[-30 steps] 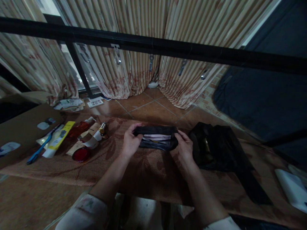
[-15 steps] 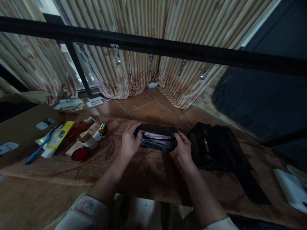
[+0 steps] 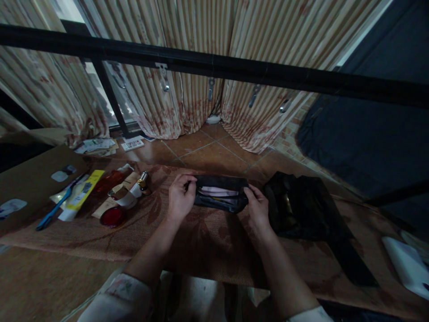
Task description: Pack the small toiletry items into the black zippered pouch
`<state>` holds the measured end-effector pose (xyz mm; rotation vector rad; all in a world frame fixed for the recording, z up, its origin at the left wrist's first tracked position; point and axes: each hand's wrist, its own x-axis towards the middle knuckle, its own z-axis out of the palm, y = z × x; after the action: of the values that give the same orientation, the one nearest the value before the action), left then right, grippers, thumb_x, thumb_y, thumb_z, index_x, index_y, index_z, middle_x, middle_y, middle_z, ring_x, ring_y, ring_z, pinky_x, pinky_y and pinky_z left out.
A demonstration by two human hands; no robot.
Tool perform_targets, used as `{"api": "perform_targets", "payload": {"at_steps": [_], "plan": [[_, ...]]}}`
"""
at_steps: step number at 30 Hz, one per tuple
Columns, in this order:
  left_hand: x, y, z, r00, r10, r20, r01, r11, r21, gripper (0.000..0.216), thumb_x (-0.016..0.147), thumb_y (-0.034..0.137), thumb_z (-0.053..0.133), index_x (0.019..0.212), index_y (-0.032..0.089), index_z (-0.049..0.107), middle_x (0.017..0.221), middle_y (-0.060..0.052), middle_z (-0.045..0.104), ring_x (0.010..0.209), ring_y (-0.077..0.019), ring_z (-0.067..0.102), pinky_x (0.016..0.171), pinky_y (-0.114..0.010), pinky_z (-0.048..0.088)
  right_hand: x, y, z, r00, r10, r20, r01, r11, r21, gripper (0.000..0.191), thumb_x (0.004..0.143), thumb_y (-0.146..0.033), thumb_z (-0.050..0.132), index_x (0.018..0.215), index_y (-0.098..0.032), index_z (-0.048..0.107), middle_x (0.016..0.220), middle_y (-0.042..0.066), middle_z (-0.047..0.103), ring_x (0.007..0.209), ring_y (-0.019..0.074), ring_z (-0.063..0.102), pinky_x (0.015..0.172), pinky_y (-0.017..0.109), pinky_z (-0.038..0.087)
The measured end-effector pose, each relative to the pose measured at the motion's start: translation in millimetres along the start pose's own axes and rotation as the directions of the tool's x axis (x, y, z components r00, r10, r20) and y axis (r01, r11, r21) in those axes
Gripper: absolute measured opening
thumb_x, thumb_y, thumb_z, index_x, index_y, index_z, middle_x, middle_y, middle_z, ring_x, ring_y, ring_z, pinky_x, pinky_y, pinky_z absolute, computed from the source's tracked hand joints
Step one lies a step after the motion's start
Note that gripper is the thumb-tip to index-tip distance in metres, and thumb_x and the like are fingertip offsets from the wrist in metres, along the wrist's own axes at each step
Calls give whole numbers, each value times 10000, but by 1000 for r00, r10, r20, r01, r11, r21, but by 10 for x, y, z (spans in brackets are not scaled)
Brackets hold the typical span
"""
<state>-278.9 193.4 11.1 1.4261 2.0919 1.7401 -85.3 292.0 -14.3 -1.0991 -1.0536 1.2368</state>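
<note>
A small black pouch (image 3: pixel 217 206) lies on the cloth-covered table in front of me, its top gaping. Inside it show pale pinkish items (image 3: pixel 217 191) and a bit of yellow, too dim to name. At the pouch's left end, my left hand (image 3: pixel 181 194) pinches the edge between thumb and fingers. My right hand (image 3: pixel 257 203) grips the opposite end, thumb on the near rim. To the right of that hand sits a larger black bag (image 3: pixel 310 205) with a wide strap trailing toward me.
Left on the table are a blue toothbrush (image 3: pixel 55 212), a yellow-and-white tube (image 3: pixel 82 194), a red jar (image 3: pixel 112 216), a gold-capped bottle (image 3: pixel 143 180) and a cardboard box (image 3: pixel 40 188). A white object (image 3: pixel 405 266) lies far right. A black rail (image 3: pixel 214 65) crosses ahead.
My left hand has shifted slightly left, its fingers now pinched at the pouch's corner. The pouch's opening shows a little more of the pale contents. Other things stay put.
</note>
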Motion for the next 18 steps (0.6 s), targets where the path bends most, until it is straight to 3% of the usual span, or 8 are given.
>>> {"api": "perform_targets", "payload": {"at_steps": [3,8,13,18], "plan": [[-2,35,-33,992,90,91,-94,995,42,175,739,133,486,744,195,650,1165,-49,563,1110,-197,511,981,-366,384,20,9,-21,1000,-1,-11,1,1000,-19,340,588,-373,725,844,-157,668,768,11,667,674,137,581,666,275,454],[-11,54,-106,923,159,349,-256,933,251,267,745,160,482,867,257,699,1432,-5,356,1307,-282,282,1058,-530,221,40,10,-48,998,-59,-6,58,996,-66,323,540,-362,764,743,-174,597,664,-37,592,602,111,521,605,246,418],[5,98,-168,881,167,442,-335,881,335,207,764,225,483,714,227,683,1407,-24,392,1314,-326,247,1037,-605,145,7,-49,-36,997,-78,29,80,995,-64,301,534,-344,764,679,-183,556,638,-57,560,581,101,497,587,234,403],[3,109,-146,890,174,421,-344,863,371,149,744,211,509,659,206,632,1295,-50,477,1206,-312,354,1006,-567,225,-5,-73,-34,996,-84,36,88,991,-100,301,539,-363,760,659,-187,547,611,-59,550,579,106,496,586,233,398]]}}
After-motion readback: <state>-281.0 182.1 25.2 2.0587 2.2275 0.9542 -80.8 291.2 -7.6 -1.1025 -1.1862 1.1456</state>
